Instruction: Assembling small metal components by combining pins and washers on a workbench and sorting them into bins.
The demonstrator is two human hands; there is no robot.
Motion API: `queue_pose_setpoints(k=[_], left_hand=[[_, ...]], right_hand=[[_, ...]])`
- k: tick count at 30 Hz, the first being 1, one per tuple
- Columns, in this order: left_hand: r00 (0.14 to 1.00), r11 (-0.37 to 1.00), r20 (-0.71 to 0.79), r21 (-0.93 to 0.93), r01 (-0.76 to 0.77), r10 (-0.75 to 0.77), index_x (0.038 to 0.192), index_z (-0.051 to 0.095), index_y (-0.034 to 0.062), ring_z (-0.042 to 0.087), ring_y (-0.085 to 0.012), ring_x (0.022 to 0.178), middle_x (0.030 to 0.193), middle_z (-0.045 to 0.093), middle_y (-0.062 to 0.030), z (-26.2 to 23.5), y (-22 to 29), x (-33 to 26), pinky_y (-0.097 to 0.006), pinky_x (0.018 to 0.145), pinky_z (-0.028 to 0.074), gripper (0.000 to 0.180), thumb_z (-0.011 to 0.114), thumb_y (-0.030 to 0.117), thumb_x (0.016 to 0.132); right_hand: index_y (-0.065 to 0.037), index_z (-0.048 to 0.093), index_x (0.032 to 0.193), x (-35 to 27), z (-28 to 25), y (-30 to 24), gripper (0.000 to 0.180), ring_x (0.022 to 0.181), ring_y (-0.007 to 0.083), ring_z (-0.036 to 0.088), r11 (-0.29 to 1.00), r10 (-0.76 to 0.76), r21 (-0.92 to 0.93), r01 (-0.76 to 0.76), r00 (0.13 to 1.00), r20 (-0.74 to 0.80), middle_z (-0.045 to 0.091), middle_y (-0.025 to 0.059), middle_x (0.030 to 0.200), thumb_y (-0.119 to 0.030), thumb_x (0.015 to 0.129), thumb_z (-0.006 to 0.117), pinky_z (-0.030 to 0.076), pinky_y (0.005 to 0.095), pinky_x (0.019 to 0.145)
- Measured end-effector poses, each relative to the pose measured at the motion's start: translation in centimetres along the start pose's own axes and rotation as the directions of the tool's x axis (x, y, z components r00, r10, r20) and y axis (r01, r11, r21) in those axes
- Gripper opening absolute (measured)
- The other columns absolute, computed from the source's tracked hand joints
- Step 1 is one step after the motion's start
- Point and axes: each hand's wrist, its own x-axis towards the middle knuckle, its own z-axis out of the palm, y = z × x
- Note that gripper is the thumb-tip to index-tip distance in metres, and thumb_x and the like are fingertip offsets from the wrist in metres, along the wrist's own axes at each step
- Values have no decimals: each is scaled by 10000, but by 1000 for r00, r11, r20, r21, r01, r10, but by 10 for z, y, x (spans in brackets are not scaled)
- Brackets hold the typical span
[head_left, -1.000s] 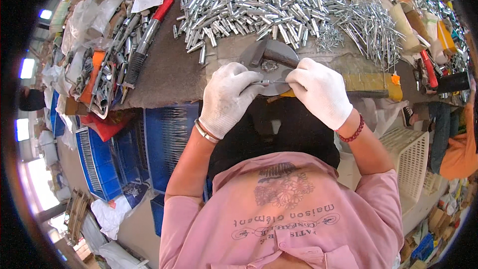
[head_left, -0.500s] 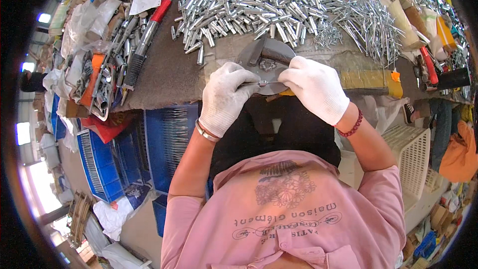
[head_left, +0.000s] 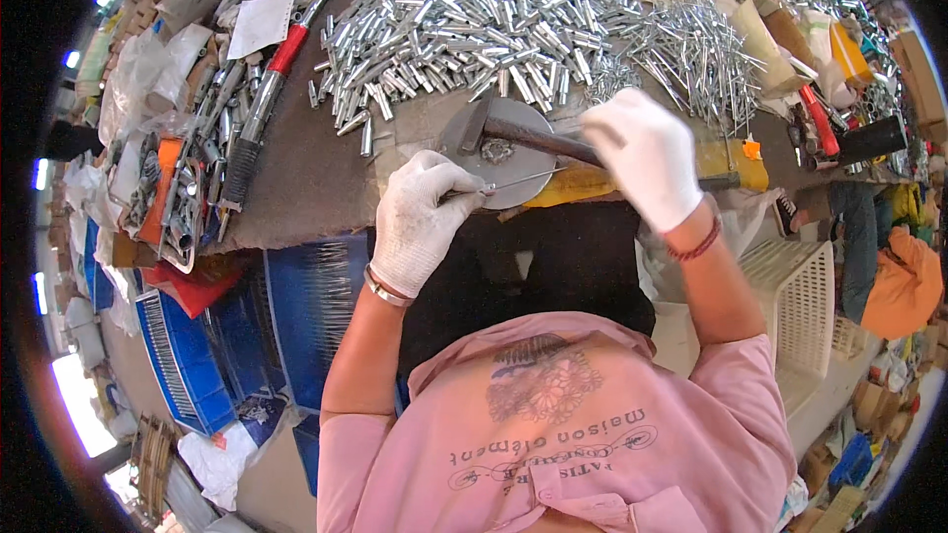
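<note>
In a white glove, my left hand (head_left: 425, 222) pinches one end of a thin metal rod (head_left: 530, 179), with a small fitting at the fingertips. The rod points right across the near part of a round grey metal plate (head_left: 509, 199). On that plate lies a hammer (head_left: 538, 137), its head to the left and its handle to the right. My right hand (head_left: 642, 153), also gloved, is over the handle's end, close to small metal pins (head_left: 614, 76). Motion blurs its fingers, so their grip does not show.
Silvery tubes (head_left: 464, 25) are heaped behind the plate, with a pile of thin rods (head_left: 696, 59) to their right. Tools, including a red-and-black wrench-like tool (head_left: 267, 94), crowd the left. Blue bins (head_left: 188, 350) stand below the bench; a white crate (head_left: 800, 301) is lower right.
My right hand has let go of the rod and moved right and away from me. The left hand still holds the rod. The whole view has shifted slightly.
</note>
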Motion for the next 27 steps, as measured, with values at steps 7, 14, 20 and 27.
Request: queue_pose_setpoints(k=[7, 14, 20, 27], left_hand=[[999, 999, -7, 28, -39, 39, 863, 790, 67, 714, -299, 914, 897, 717, -94, 3, -10, -1, -400, 814, 559, 106, 832, 33, 771], [1000, 1000, -9, 20, -14, 14, 861, 789, 69, 712, -308, 900, 897, 713, -92, 2, -9, -1, -406, 798, 558, 81, 826, 63, 789], [999, 999, -29, 47, -17, 18, 883, 795, 100, 709, -308, 894, 905, 706, -83, 4, -6, -2, -407, 779, 556, 102, 843, 99, 792], [1000, 1000, -18, -20, 24, -24, 870, 780, 107, 697, -318, 894, 894, 683, -87, 8, -14, -7, -426, 771, 547, 109, 850, 100, 787]], right_hand=[[-160, 794, 940, 18, 12, 44, 52, 876, 263, 724, 984, -43, -167, 61, 993, 108, 685, 42, 924, -166, 902, 758, 589, 375, 745], [-152, 751, 913, 27, 19, 46, 27, 892, 277, 717, 976, -89, -182, 121, 981, 174, 676, 49, 934, -139, 893, 737, 592, 399, 755], [-134, 712, 899, 27, 17, 36, 38, 879, 297, 710, 987, -37, -151, 58, 990, 139, 674, 62, 936, -103, 887, 730, 574, 400, 752], [-64, 738, 951, 20, 22, -2, 93, 823, 251, 696, 982, 31, 185, -47, 995, 90, 683, 80, 920, -18, 870, 733, 544, 343, 737]])
